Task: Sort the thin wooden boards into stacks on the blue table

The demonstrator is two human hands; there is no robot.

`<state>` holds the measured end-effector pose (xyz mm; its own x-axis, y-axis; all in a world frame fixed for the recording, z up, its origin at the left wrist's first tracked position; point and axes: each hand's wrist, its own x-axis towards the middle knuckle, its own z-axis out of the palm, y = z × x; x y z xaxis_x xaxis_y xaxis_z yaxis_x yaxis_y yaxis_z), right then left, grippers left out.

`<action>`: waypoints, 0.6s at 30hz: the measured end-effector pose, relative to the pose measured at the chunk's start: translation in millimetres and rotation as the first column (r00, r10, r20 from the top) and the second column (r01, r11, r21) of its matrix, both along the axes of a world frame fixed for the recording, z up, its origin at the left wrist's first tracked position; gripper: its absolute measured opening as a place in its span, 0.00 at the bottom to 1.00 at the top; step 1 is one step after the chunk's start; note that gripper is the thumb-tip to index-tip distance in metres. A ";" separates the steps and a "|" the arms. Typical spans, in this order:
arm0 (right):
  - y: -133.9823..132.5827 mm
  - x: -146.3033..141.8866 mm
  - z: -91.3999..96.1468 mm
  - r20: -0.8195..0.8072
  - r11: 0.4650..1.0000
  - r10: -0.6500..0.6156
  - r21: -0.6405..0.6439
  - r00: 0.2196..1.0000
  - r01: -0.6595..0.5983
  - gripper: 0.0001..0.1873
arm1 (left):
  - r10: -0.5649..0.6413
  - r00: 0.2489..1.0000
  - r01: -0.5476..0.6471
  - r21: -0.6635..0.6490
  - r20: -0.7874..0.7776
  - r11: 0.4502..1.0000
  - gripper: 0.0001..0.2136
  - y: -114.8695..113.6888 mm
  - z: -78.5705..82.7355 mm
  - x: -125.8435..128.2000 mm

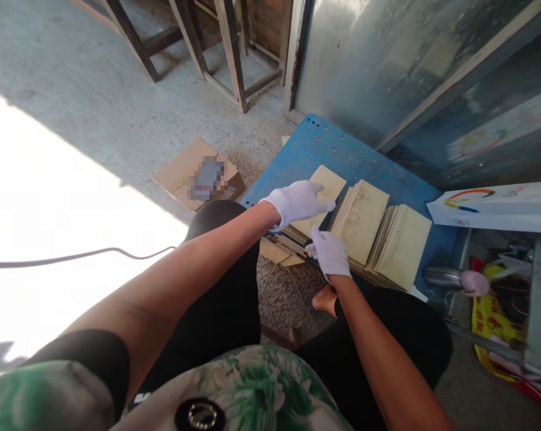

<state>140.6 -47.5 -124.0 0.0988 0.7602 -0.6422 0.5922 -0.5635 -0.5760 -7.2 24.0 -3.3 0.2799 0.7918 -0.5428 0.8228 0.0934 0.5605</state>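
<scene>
1. The left hand (300, 203), in a white glove, reaches over the left stack of thin wooden boards (328, 178), fingers loosely spread; I can't tell whether it touches.
2. The right hand (332, 252), gloved too, has its thumb up and fingers curled near that stack's close edge; whether it pinches anything, I can't tell.
3. Those fingertips are near the middle stack (364, 212); a careless brush could send its uneven layers sliding into the right stack (405, 248).
4. Loose wooden pieces (274, 251) lie by the person's knees, where a knock might drop them.
5. All three stacks crowd the near side of the blue table (337, 143).
6. Rightward, a white bag (499, 206) and a metal flask (443, 276) limit elbow room.
7. Beyond, a glass panel (342, 66) blocks the far side; leftward, flattened cardboard (176, 175) lies on the floor.
</scene>
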 end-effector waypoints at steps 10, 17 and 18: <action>-77.4 -39.9 -25.3 0.652 0.754 0.509 -0.023 0.562 -0.656 0.19 | -0.017 0.976 0.035 0.084 -0.216 0.996 0.25 -6.2 -32.4 -50.1; -70.7 -50.3 -36.3 0.729 0.568 0.573 -0.024 0.374 -0.823 0.27 | -0.098 0.982 0.111 0.073 -0.162 0.991 0.22 -3.0 -32.4 -44.6; -70.6 -50.8 -38.5 0.733 0.556 0.575 -0.024 0.363 -0.831 0.28 | -0.094 0.983 0.108 0.081 -0.154 0.991 0.22 -2.5 -32.1 -44.3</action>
<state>89.7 -118.1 -162.4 -0.3253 0.8647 -0.3827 0.9261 0.3732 0.0561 -51.6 21.4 -35.4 0.2817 0.8107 -0.5132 0.9008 -0.0393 0.4324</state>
